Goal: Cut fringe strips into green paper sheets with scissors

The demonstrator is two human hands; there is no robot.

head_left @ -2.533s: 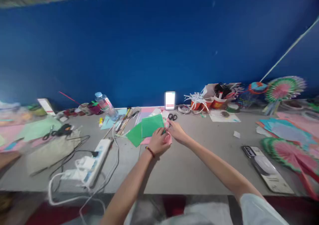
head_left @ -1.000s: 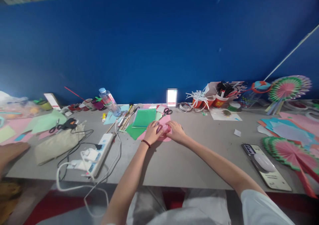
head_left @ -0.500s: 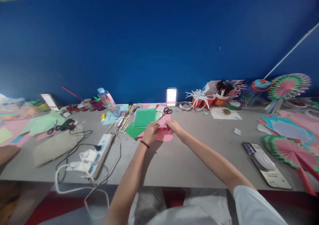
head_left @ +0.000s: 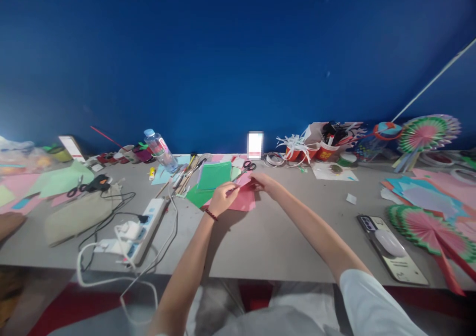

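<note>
Between my hands is a small sheet of pink paper (head_left: 243,179), raised a little above a stack of pink paper (head_left: 244,202) on the table. My left hand (head_left: 224,197) pinches its left side, and a dark beaded bracelet circles that wrist. The fingers of my right hand (head_left: 263,182) are closed on the sheet's right edge. Left of the stack lies green paper (head_left: 213,176), with a larger green sheet partly beneath it. Just behind the pink sheet rest dark-handled scissors (head_left: 249,166). My fingers cover parts of the sheet.
A power strip (head_left: 145,232) with cables lies to the left, near a plastic bottle (head_left: 161,150) and a fabric pouch (head_left: 84,214). To the right are a phone (head_left: 392,249), folded paper fans (head_left: 431,232) and red cups (head_left: 325,151). Another person's hand (head_left: 11,224) shows at the left edge.
The pink sheet has lifted slightly and spread flatter between my hands. My left hand has turned and shifted a little left. The whole view has moved slightly.
</note>
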